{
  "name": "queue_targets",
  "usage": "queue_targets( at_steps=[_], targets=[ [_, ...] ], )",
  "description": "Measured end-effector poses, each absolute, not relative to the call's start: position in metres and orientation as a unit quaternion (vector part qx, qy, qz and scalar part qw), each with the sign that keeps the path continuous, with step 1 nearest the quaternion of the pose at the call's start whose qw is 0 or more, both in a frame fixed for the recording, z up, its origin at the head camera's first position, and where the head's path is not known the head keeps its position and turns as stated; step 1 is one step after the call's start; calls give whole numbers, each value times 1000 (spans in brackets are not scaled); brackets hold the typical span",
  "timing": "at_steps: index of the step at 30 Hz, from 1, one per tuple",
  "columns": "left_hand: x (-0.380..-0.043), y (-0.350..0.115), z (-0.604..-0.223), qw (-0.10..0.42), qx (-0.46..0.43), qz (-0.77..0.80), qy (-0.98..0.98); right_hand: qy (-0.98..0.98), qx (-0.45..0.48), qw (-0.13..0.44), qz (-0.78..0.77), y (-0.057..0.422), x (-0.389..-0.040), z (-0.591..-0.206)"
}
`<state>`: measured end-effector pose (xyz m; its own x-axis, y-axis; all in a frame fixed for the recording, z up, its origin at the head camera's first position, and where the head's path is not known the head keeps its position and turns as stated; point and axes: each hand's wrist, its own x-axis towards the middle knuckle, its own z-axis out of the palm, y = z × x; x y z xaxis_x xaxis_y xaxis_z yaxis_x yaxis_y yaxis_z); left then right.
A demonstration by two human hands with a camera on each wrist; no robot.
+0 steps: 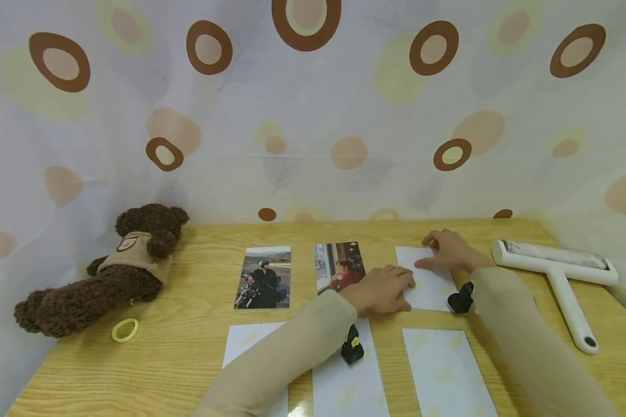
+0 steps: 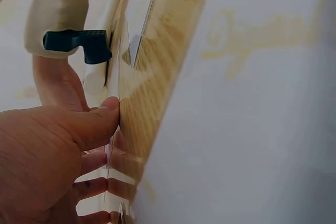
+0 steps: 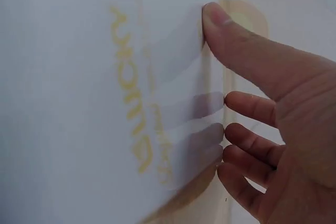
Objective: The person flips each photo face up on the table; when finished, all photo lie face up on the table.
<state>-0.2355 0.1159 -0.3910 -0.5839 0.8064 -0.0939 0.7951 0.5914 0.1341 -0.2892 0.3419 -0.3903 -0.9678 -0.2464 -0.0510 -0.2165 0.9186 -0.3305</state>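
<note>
A white-backed photo card point(image 1: 432, 295) with faint yellow print lies at the upper right of two rows. My right hand point(image 1: 451, 250) has its fingertips and thumb on the upper part of this card; the right wrist view shows those fingertips point(image 3: 214, 19) touching its glossy white surface. My left hand point(image 1: 381, 289) rests just left of the card, thumb and fingertips spread on the wood near its left edge. Partly behind the left hand is a face-up photo point(image 1: 339, 266) of a person in red by a window. Farther left lies a photo point(image 1: 263, 281) of a motorcyclist.
White-backed cards form the nearer row: left card point(image 1: 250, 336), partly under my left sleeve, middle card point(image 1: 346, 388) and right card point(image 1: 448, 370). A brown teddy bear point(image 1: 135, 260) and yellow ring point(image 1: 125, 330) are at left. A white lint roller point(image 1: 560, 272) lies right on the wooden table point(image 1: 198, 336).
</note>
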Motion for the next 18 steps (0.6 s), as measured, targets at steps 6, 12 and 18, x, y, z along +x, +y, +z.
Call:
queue_targets(
  at_steps=[6,12,18],
  targets=[
    [-237,115,-389,79,442,49,892,978,-132,46,-155,344,-296,-387],
    [-232,116,-393,75,415,70,904,979,-118,63,-153,343,-297,-388],
    [-217,126,-396,70,308,172,933,974,-94,49,-199,343,-289,-395]
  ],
)
